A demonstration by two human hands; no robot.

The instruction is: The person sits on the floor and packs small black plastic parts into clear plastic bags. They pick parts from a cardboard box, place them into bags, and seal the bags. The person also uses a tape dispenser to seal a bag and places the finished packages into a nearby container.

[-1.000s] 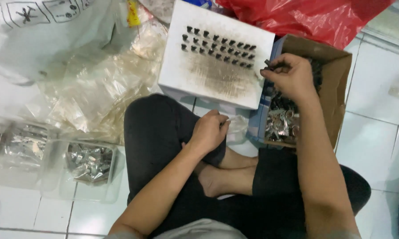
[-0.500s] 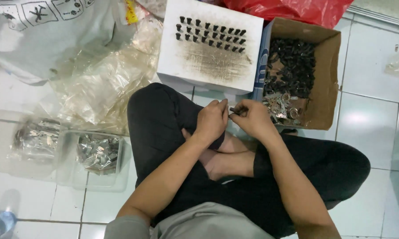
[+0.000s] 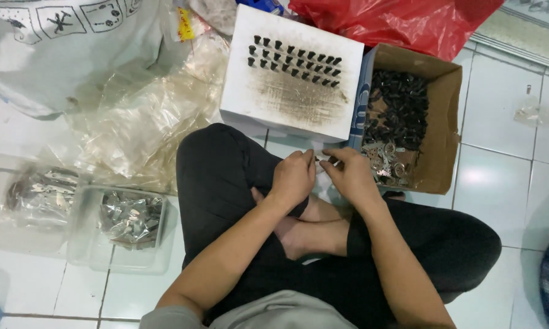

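Two hands meet over crossed legs: left hand (image 3: 294,176) and right hand (image 3: 349,176), fingertips pinched together on a small metal part (image 3: 321,160), too small to identify. Just beyond, a white box (image 3: 286,106) studded with rows of black pegs (image 3: 294,61). Right of it, a cardboard box (image 3: 440,122) holding black pieces (image 3: 396,106) and metal brackets (image 3: 384,161). Far back, a red bag (image 3: 396,21).
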